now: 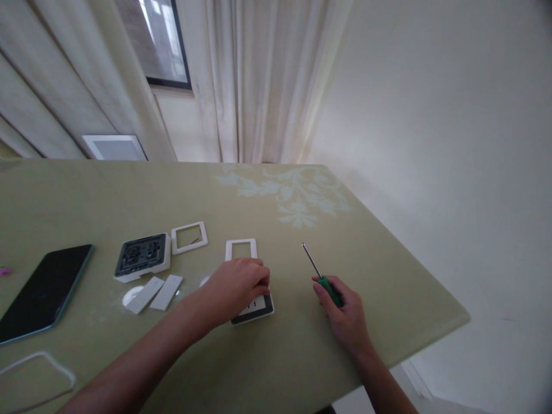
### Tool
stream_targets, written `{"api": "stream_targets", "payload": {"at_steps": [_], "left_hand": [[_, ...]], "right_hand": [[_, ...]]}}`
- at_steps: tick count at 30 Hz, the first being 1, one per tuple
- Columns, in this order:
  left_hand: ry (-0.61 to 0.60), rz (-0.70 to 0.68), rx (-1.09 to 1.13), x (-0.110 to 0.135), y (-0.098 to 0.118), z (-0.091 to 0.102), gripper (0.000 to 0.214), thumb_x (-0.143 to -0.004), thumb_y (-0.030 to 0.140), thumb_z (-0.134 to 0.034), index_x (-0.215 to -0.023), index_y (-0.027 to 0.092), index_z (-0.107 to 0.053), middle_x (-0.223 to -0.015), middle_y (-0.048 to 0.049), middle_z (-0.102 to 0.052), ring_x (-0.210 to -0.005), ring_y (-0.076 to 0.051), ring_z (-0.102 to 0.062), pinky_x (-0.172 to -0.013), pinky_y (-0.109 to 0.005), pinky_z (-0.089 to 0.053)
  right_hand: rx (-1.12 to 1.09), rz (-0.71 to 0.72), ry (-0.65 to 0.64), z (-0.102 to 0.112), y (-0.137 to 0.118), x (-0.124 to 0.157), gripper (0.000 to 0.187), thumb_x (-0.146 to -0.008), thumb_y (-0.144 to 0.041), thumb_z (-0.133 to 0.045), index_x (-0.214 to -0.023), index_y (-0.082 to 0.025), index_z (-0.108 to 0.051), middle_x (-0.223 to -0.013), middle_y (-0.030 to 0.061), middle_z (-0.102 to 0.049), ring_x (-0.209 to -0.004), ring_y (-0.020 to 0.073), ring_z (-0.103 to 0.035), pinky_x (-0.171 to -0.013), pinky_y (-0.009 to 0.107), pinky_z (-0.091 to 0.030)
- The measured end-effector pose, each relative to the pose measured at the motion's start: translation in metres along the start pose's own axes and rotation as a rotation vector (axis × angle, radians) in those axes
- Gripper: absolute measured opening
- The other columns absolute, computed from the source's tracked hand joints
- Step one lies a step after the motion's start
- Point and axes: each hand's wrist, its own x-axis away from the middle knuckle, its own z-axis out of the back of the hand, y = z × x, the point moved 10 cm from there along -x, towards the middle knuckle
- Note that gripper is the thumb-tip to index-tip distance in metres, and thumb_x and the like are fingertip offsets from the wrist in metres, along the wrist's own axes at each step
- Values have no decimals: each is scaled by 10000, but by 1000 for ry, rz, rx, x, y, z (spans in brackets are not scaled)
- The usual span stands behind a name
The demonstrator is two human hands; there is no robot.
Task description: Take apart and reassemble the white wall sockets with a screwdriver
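Note:
My left hand (245, 284) is over a wall socket (256, 309) with a white face and dark surround, its fingers curled down and covering the socket's upper part. What those fingertips pinch, if anything, is hidden. Just beyond them a white rectangular frame (241, 242) lies flat. In my right hand (347, 313) is a screwdriver (330, 292) with a green handle, its metal shaft pointing up and to the left, away from the socket.
Left of my left hand are an opened switch housing (144, 256), a second white frame (190, 249) with small dark screws inside it, and two white plates (166, 292). A phone or tablet (47, 287) and a white cable (47, 355) lie farther left. The table edge (397, 247) runs along the right.

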Motion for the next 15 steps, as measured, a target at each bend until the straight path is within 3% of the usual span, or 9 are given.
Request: {"api": "stream_targets", "payload": {"at_steps": [5,15], "left_hand": [[-3,-75,30,2,5,-1,172,-999,200,-648,-902,223,-788,-948,-43,-766,-903,-212,-730,-789,-307,-516],[42,-57,-153,3,9,-5,160,-1057,208,-555,-1002,177,-702,-1045,-91,-723,-955,-256,-721,-785,-355,-555]], "right_hand": [[8,-3,5,0,-1,0,400,-959,-561,-652,-1046,-199,-798,-714,34,-706,-640,185,-654,-540,256,-490],[14,26,-16,-2,-4,-2,372,-958,-542,-661,-1036,-206,-800,-677,20,-693,-608,176,-642,-540,256,-490]]}}
